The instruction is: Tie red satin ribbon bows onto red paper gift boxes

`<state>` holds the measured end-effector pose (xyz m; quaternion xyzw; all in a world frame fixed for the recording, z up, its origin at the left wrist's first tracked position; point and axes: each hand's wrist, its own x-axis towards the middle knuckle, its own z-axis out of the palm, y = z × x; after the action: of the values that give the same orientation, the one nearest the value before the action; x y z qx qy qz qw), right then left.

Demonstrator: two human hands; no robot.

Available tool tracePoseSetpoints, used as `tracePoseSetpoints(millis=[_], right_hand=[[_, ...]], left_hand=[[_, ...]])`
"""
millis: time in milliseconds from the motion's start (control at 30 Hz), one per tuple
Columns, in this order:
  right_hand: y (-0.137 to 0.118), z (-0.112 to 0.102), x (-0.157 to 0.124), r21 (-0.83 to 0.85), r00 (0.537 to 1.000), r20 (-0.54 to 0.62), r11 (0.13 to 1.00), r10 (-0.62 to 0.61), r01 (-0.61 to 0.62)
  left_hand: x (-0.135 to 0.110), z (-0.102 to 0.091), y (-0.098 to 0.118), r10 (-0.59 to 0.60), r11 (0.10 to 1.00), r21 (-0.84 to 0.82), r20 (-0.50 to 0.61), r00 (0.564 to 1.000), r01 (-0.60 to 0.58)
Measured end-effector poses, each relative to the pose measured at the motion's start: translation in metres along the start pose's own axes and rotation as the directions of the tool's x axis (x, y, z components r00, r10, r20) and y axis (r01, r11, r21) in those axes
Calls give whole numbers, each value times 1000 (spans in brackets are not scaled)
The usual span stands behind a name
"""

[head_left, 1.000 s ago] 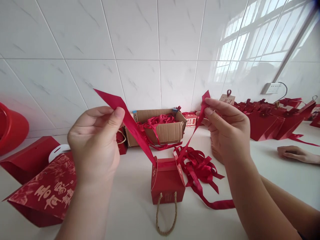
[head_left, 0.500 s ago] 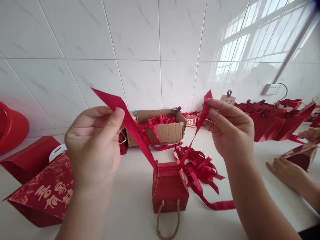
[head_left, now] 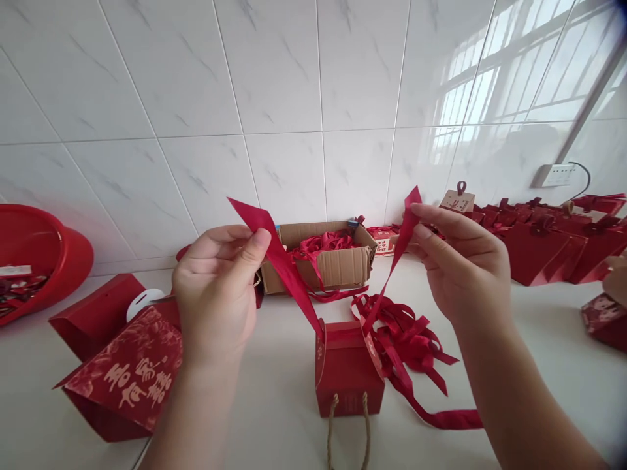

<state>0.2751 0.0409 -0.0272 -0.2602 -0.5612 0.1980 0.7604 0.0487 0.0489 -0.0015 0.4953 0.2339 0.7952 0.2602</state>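
Observation:
A red ribbon (head_left: 294, 281) runs through the top of a small red gift box (head_left: 349, 378) that stands on the white table. My left hand (head_left: 220, 287) pinches one end of this ribbon between thumb and fingers, up and to the left of the box. The other end is pinched by my right hand (head_left: 463, 267), up and to the right. Both lengths rise from the box's side flaps in a V. A twisted rope handle (head_left: 367, 434) hangs from the box's near side.
Loose red ribbons (head_left: 416, 346) lie right of the box. Behind is a cardboard carton (head_left: 343, 267) of ribbons. Red boxes (head_left: 125, 385) and a red basin (head_left: 73, 261) stand left; several red bags (head_left: 543, 251) stand right. Another person's hand (head_left: 616, 281) shows at the right edge.
The view has turned left, so the scene sits further right and more of the basin shows. Both hands keep their pinch on the ribbon. The other person's hands have moved mostly out of view.

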Motion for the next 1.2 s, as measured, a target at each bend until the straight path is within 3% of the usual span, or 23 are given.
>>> tracePoseSetpoints(millis=[333, 567, 800, 900, 1000, 1100, 1200], right_hand=[[-6, -6, 2, -20, 1000, -21, 1000, -23, 23], [-5, -3, 0, -2, 999, 36, 1000, 14, -14], [-9, 7, -8, 73, 987, 146, 995, 62, -74], [-9, 14, -11, 79, 973, 201, 988, 113, -131], [-10, 19, -14, 34, 915, 341, 970, 217, -243], [-11, 21, -16, -3, 835, 485, 955, 260, -296], [-11, 22, -17, -29, 814, 528, 963, 242, -267]], left_hand=[[2, -3, 3, 112, 992, 67, -15, 994, -111], [-1, -1, -1, -62, 998, 27, 131, 989, 59], [-10, 1, 4, -99, 992, 97, 202, 974, 81], [-15, 5, 7, -174, 979, 162, 344, 923, 124], [-22, 11, 9, -302, 936, 313, 482, 822, 161], [-26, 16, 8, -386, 894, 416, 521, 761, 168], [-27, 17, 6, -441, 860, 472, 503, 743, 191]])
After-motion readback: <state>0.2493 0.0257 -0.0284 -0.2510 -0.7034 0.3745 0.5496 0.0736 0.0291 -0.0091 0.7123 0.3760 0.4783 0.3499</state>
